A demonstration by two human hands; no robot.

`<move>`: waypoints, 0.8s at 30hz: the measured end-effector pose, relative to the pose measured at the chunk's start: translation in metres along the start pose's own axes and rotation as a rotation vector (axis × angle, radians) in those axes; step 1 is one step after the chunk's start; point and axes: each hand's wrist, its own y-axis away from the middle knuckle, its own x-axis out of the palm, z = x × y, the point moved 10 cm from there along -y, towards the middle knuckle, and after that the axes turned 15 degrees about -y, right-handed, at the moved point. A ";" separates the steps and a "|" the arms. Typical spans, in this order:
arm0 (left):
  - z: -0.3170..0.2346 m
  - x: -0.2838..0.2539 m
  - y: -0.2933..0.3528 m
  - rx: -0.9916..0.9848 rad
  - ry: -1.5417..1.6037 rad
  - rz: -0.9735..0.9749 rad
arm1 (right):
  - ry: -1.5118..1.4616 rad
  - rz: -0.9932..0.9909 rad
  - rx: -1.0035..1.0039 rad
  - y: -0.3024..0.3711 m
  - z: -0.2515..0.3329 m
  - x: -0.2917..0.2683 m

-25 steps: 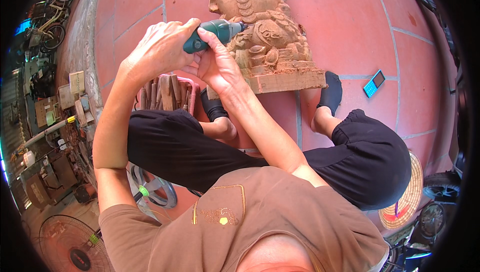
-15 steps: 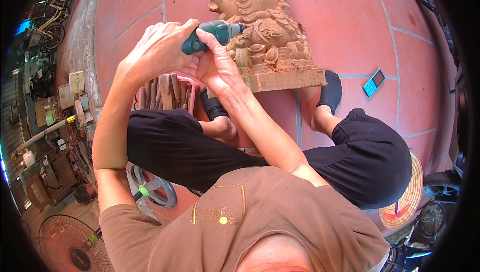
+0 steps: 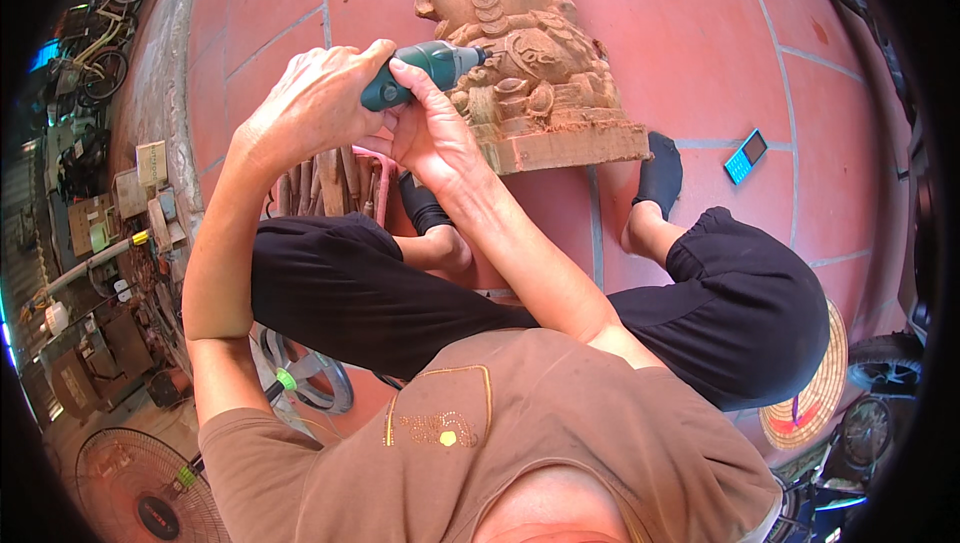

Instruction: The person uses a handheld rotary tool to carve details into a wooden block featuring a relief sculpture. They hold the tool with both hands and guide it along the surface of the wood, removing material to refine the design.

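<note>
A green and grey rotary tool (image 3: 425,67) lies across my two hands, its dark tip against or just beside the carving. My left hand (image 3: 325,93) grips the rear of its body from the left. From below, my right hand (image 3: 432,128) supports it, the thumb along the casing. In front of my feet stands a brown carved wooden statue (image 3: 545,83) on a squared base, with coin-like discs and rounded lumps in relief. Whether the tip touches the wood, I cannot tell.
A pink basket (image 3: 383,188) of wooden-handled tools (image 3: 330,183) stands left of my foot. A blue keypad phone (image 3: 745,157) lies on the red tiles to the right. Behind my knee is a straw hat (image 3: 815,393); a fan (image 3: 150,503) stands lower left.
The statue sits slightly higher in the view, and its base appears turned a little. My hands keep their hold on the rotary tool, nearly in the same place.
</note>
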 end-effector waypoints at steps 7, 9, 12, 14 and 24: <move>-0.005 -0.001 0.002 0.009 -0.005 0.008 | 0.015 -0.001 0.013 0.004 -0.001 -0.005; -0.006 -0.001 0.004 0.002 -0.001 0.018 | 0.016 0.002 0.017 0.006 -0.002 -0.005; -0.007 -0.002 0.006 0.003 0.011 0.012 | 0.013 0.007 0.020 0.008 -0.003 -0.005; -0.009 -0.001 0.006 0.016 0.020 0.007 | 0.017 0.016 0.025 0.009 -0.003 -0.007; -0.015 -0.001 0.006 0.027 0.014 0.030 | -0.004 0.016 0.011 0.016 -0.003 -0.007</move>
